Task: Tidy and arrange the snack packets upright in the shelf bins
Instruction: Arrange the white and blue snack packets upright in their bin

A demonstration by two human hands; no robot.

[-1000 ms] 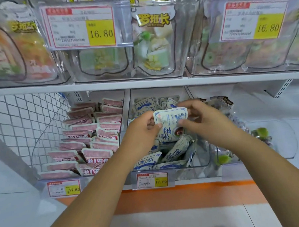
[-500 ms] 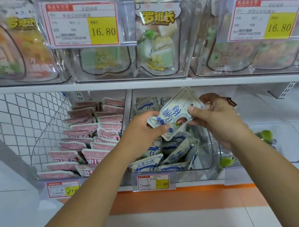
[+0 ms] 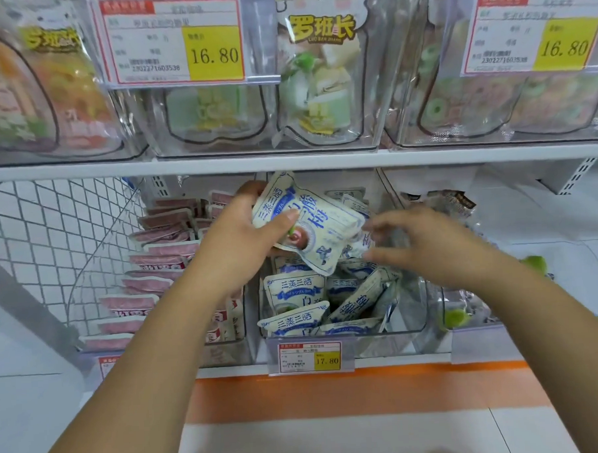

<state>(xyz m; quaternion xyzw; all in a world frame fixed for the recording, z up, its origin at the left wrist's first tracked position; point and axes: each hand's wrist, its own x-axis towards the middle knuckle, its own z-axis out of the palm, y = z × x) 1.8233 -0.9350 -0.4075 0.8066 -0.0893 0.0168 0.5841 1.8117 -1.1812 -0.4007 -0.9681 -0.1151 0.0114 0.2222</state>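
Left hand (image 3: 238,239) grips a blue-white packet (image 3: 311,225) above the middle bin (image 3: 411,320); right hand (image 3: 428,244) hovers beside it, fingers spread.

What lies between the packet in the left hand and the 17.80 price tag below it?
Head view: more blue-white packets, slumped at angles in the clear bin.

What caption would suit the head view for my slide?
A person's left hand holds a blue-and-white snack packet above the middle bin; the open right hand hovers beside it.
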